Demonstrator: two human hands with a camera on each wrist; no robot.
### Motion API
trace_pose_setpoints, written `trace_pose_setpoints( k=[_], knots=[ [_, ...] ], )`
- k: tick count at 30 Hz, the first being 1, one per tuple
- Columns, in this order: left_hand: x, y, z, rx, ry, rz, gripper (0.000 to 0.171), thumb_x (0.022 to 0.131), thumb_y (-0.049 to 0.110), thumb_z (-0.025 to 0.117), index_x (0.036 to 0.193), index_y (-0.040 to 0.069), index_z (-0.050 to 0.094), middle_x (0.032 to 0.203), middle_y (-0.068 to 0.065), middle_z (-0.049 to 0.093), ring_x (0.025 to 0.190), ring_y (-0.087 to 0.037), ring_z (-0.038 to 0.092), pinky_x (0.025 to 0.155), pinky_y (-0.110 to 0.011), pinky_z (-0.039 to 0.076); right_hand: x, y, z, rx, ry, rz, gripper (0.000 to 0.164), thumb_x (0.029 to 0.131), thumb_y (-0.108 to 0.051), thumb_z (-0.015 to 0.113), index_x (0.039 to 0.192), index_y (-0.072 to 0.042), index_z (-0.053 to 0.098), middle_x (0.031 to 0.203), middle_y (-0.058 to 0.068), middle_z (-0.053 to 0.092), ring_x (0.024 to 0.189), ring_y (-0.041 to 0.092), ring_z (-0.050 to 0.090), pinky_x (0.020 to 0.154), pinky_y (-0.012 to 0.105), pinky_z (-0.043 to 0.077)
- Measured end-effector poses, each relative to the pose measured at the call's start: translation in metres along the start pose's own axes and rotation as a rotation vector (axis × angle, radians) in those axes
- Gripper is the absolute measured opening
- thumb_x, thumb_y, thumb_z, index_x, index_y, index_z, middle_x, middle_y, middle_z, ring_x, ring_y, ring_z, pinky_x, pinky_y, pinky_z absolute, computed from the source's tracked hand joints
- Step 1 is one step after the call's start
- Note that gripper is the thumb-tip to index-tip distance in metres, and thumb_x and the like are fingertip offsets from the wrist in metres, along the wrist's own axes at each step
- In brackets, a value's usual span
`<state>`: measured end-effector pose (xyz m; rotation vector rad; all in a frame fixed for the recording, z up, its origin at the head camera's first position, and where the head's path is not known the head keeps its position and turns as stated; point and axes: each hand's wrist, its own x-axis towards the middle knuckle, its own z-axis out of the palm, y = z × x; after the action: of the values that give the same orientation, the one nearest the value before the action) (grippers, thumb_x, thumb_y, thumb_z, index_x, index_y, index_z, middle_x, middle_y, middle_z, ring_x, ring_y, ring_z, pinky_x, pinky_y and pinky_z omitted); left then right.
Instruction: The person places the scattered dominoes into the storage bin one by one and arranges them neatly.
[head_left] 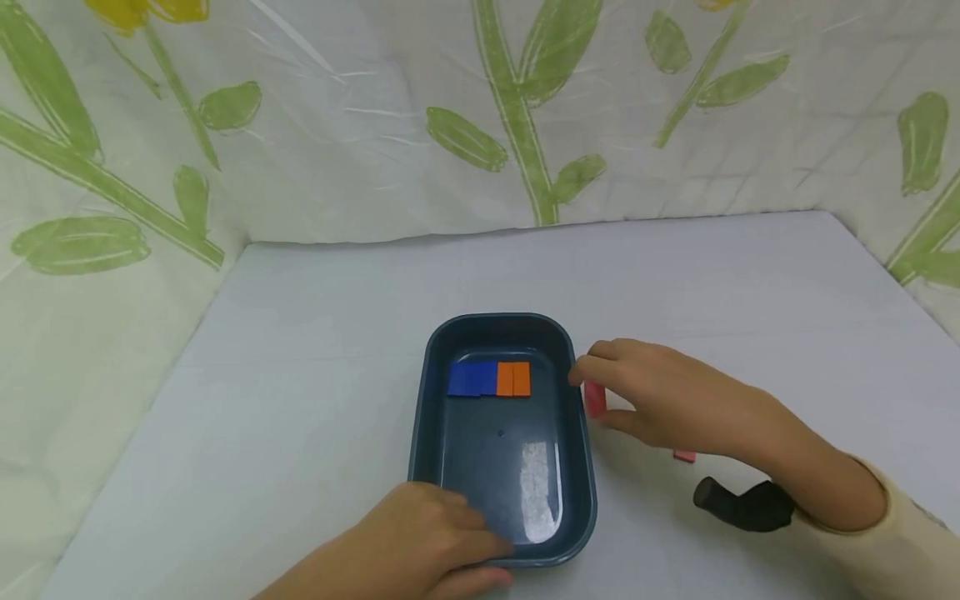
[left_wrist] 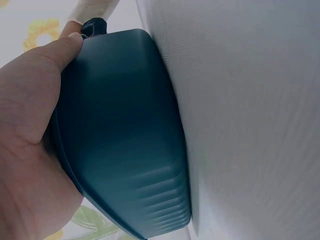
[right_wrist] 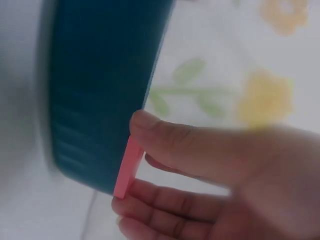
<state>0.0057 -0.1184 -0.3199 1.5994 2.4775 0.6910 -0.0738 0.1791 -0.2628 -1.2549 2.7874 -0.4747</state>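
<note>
A dark teal plastic tray [head_left: 577, 508] lies on the table, longer front to back. My left hand [head_left: 431, 533] grips its near left corner, with the fingers over the rim and the thumb along the near side. Beside the tray's right wall, my right hand [head_left: 652, 392] pinches a flat pinkish-red block [head_left: 595, 399] between thumb and fingertips. That block stands on edge right at the rim in the right wrist view. Inside the tray, blue tiles [head_left: 472, 379] and two orange tiles [head_left: 513, 379] sit side by side in a row toward the far end.
Another pinkish-red piece [head_left: 684, 456] lies on the white table [head_left: 300, 400] below the right forearm, partly covered by it. A black wrist-camera mount [head_left: 750, 504] juts out near the right cuff. White sheeting [head_left: 360, 125] with painted flowers stands behind the table and at its sides.
</note>
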Motion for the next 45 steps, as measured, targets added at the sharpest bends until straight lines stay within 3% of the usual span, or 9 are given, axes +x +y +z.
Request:
trace_pose_setpoints(
  k=[14,19,26,32,39,45],
  knots=[
    [0.001,0.000,0.000,0.004,0.019,0.024,0.026,0.103,0.035,0.056,0.099,0.020,0.077,0.075,0.015,0.065,0.064,0.009,0.049,0.066,-0.003,0.036,0.026,-0.011,0.002,0.022,-0.027,-0.094,0.035,0.078,-0.010,0.087,0.103,-0.016,0.064,0.097,-0.005,0.061,0.089,0.014,0.056,0.075,0.030,0.053],
    [0.000,0.000,0.000,0.013,0.019,0.027,0.027,0.104,0.036,0.054,0.099,0.021,0.076,0.075,0.015,0.065,0.065,0.009,0.049,0.066,-0.003,0.036,0.035,-0.016,0.008,0.036,-0.053,-0.082,0.031,0.078,-0.011,0.087,0.098,-0.016,0.063,0.096,-0.003,0.061,0.086,0.014,0.055,0.073,0.029,0.051],
    [0.000,-0.001,0.001,0.024,0.038,0.042,0.026,0.104,0.035,0.055,0.098,0.021,0.076,0.074,0.015,0.064,0.064,0.009,0.049,0.065,-0.003,0.036,0.048,-0.020,0.019,0.026,-0.096,-0.090,0.030,0.078,-0.013,0.087,0.099,-0.012,0.066,0.097,-0.001,0.063,0.087,0.016,0.057,0.075,0.031,0.052],
    [-0.001,-0.002,0.001,0.044,0.061,0.073,0.023,0.103,0.033,0.056,0.097,0.021,0.076,0.074,0.016,0.064,0.064,0.009,0.050,0.064,-0.003,0.037,0.059,-0.025,0.033,-0.003,-0.129,-0.099,0.024,0.078,-0.014,0.087,0.090,-0.013,0.066,0.083,-0.005,0.057,0.079,0.014,0.054,0.069,0.027,0.050],
    [-0.001,-0.005,0.002,0.101,0.100,0.115,0.020,0.102,0.031,0.059,0.095,0.022,0.075,0.074,0.016,0.063,0.064,0.008,0.050,0.062,-0.004,0.036,0.074,-0.027,0.053,-0.046,-0.110,-0.184,0.016,0.082,-0.010,0.080,0.082,-0.013,0.064,0.075,-0.006,0.052,0.071,0.011,0.050,0.063,0.023,0.045],
    [-0.002,-0.004,0.002,0.095,0.098,0.110,0.020,0.102,0.032,0.059,0.095,0.022,0.075,0.073,0.016,0.062,0.063,0.008,0.049,0.062,-0.004,0.035,0.082,-0.034,0.066,-0.089,-0.127,-0.210,0.010,0.085,-0.012,0.077,0.087,-0.012,0.068,0.075,-0.004,0.055,0.068,0.009,0.049,0.060,0.021,0.044]
  ],
)
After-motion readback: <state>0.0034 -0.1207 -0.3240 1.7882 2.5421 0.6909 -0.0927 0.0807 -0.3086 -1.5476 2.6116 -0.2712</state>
